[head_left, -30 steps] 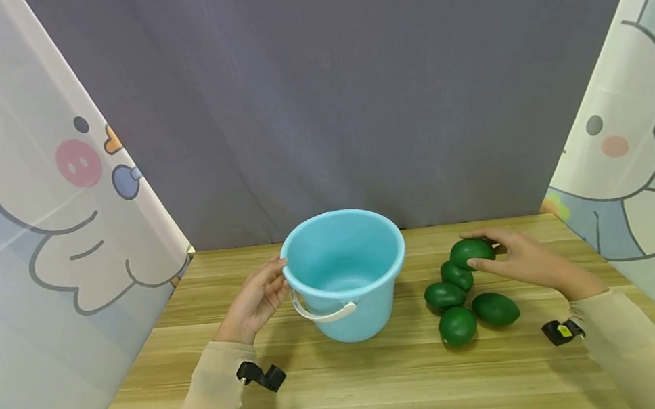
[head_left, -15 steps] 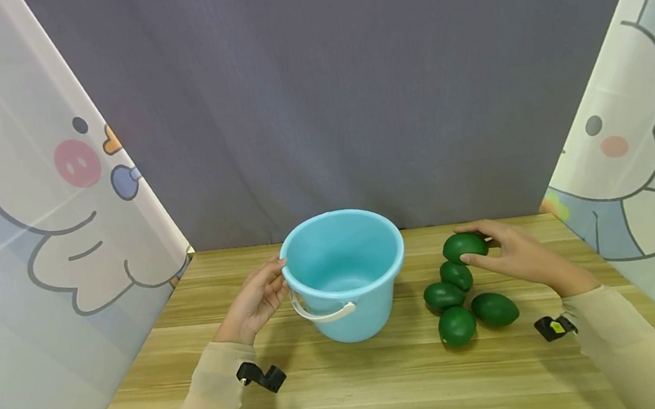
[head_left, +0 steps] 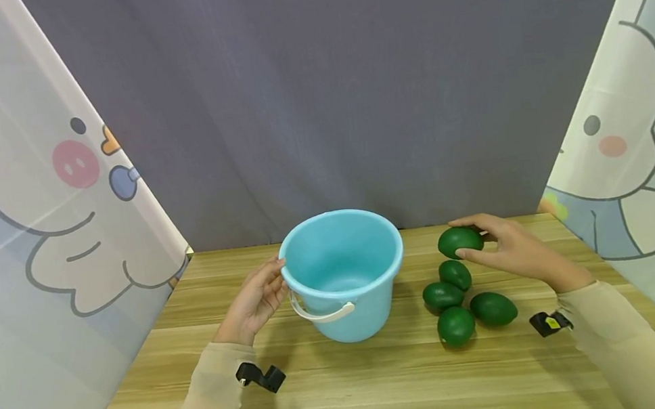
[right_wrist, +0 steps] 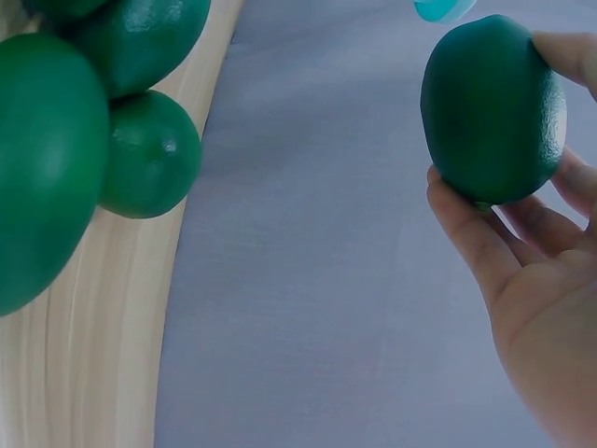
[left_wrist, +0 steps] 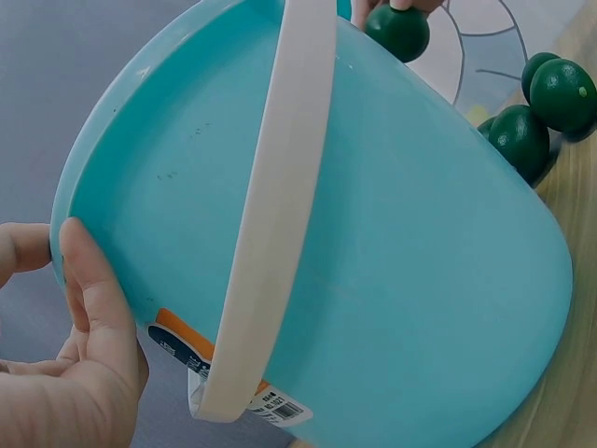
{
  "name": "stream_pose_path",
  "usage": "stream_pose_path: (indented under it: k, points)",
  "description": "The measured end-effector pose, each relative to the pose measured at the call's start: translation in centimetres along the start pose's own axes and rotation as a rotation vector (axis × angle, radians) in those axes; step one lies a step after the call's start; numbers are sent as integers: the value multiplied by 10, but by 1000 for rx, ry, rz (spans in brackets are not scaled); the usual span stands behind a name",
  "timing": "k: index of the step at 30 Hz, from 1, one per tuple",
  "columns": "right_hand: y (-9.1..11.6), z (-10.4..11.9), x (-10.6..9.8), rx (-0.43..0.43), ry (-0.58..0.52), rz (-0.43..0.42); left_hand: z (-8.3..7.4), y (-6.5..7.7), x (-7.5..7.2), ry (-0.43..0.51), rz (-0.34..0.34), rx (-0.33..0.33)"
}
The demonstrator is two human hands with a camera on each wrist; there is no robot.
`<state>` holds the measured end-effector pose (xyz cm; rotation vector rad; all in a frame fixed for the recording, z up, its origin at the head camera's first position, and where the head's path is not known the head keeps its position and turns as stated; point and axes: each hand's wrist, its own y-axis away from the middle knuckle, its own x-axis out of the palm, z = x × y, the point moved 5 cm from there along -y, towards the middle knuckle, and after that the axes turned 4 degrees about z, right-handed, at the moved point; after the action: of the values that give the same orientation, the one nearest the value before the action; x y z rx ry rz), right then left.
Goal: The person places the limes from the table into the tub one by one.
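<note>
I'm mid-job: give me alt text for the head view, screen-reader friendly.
The right hand holds a green fruit, with four more green fruits nearby on a wooden table. The left hand holds the rim of an upright light-blue bucket left of the fruits. A dark grey curtain hangs behind.

A flat table (head_left: 387,388) of yellowish-brown wood grain carries an upright, round, light-blue plastic bucket (head_left: 360,311). To the bucket's right lie four smooth, dark-green oval fruits (head_left: 494,309), close together: three in a bent row, the fourth just right of the nearest.
</note>
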<state>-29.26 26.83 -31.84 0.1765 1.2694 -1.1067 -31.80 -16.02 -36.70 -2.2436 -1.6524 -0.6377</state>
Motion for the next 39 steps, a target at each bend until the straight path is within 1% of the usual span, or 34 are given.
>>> stream_pose_path:
  k: [9,13,18,23,31,39]
  points:
    - [-5,3,0,-30,3,-12,0,1,0,-2,9,3]
    - [-6,5,-1,-31,1,-20,-1,1,1,-1,14,5]
    - [-9,8,-2,-34,-4,-26,-1,1,1,2,11,6]
    - [-12,12,-2,-59,-10,-23,0,0,1,5,3,3]
    - [-18,18,-4,-97,-20,-53,-1,0,0,4,1,7]
    - [-23,24,-4,-112,-34,-55,0,-1,0,11,1,6]
